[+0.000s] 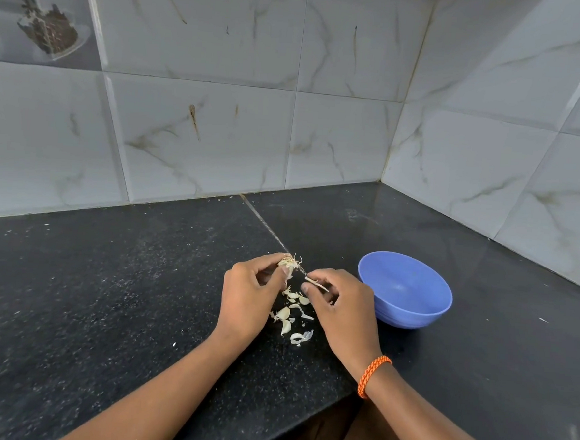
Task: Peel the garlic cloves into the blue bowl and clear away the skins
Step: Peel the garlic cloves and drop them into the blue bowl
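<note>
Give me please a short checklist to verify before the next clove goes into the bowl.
1. Left hand holds the rooty garlic piece: ok.
2. Right hand pinches a thin pale sliver: ok; skin or clove, cannot tell.
3. Round blue plastic bowl upright, just right of the right hand: ok.
4. Bowl holds peeled cloves: not ok, it looks empty.
5. Pale cloves and papery skins cleared from the black speckled stone counter: not ok, they lie between the hands.
6. Loose cloves already peeled: cannot tell.

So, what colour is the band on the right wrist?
Orange wristband, seen in the head view.
</note>
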Action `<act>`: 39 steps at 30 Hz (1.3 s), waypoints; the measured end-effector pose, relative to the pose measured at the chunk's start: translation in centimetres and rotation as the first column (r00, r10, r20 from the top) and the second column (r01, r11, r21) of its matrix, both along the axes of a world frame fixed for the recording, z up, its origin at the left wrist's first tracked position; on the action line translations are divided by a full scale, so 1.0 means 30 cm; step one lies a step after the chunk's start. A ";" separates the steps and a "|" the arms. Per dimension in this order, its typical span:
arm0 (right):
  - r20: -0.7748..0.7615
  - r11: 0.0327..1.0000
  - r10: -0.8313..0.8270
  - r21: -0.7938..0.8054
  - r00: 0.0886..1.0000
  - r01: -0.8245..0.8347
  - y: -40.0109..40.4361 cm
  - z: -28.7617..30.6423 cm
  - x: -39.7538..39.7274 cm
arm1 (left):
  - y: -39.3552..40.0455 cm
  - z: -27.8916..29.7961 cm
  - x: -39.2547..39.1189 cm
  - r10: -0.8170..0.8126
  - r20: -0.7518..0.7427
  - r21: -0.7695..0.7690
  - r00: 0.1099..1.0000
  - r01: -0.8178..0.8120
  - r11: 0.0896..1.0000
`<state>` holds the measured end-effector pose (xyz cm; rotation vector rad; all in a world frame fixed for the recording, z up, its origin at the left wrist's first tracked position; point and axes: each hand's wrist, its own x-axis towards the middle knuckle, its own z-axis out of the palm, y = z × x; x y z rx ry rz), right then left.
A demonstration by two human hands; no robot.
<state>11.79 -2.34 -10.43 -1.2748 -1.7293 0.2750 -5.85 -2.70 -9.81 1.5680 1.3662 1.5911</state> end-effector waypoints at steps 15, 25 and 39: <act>-0.245 0.982 0.184 0.009 0.952 -0.187 -0.004 0.016 -0.007 | -0.007 0.001 0.018 -0.106 0.011 0.004 0.994 0.106 0.994; -0.277 0.972 0.213 -0.039 0.937 -0.232 0.016 0.002 0.001 | -0.001 -0.005 0.025 -0.085 -0.037 -0.026 0.996 0.085 0.996; -0.404 0.933 0.261 -0.129 0.877 -0.337 0.025 0.011 0.008 | 0.010 -0.009 0.020 -0.047 -0.114 -0.023 0.992 0.045 0.999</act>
